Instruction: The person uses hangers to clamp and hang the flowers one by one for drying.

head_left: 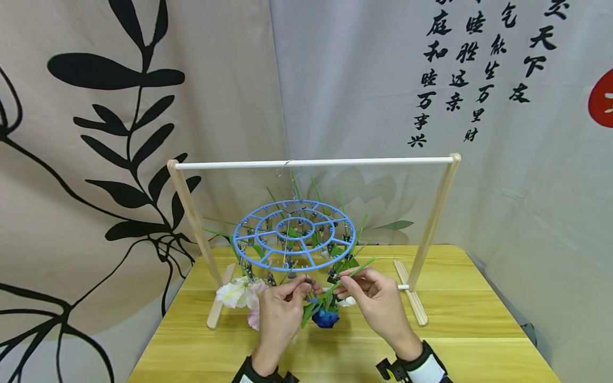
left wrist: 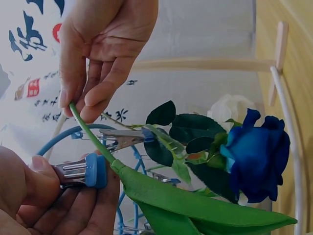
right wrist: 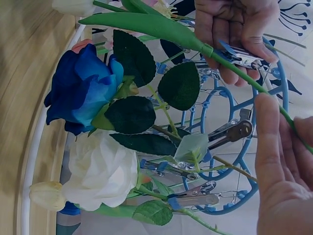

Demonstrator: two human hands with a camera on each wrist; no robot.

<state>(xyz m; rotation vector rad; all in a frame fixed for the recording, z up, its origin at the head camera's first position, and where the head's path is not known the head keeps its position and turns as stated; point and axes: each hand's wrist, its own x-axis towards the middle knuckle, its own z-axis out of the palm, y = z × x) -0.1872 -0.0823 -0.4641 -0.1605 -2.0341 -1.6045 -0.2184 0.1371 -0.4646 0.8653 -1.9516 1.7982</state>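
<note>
My left hand point(head_left: 282, 311) pinches a metal clip with blue tips point(left wrist: 80, 171) between thumb and fingers, at the near edge of a round blue hanging rack point(head_left: 293, 268). Thumb and fingers of my right hand point(head_left: 373, 298) hold the end of a green flower stem point(left wrist: 93, 134), which slants past the clip's blue tips. Long green leaves point(left wrist: 190, 200) spread from the stem; its bloom is not identifiable. Beside it, a blue rose point(right wrist: 80, 90) and a white rose point(right wrist: 102, 169) hang head down from clips on the rack.
The rack hangs by a hook from the white bar point(head_left: 335, 162) of a wooden stand point(head_left: 436, 218) on a wooden table point(head_left: 479, 314). Pale ruffled flowers point(head_left: 237, 292) hang at its left. Printed curtains point(head_left: 230, 80) close off the back and sides.
</note>
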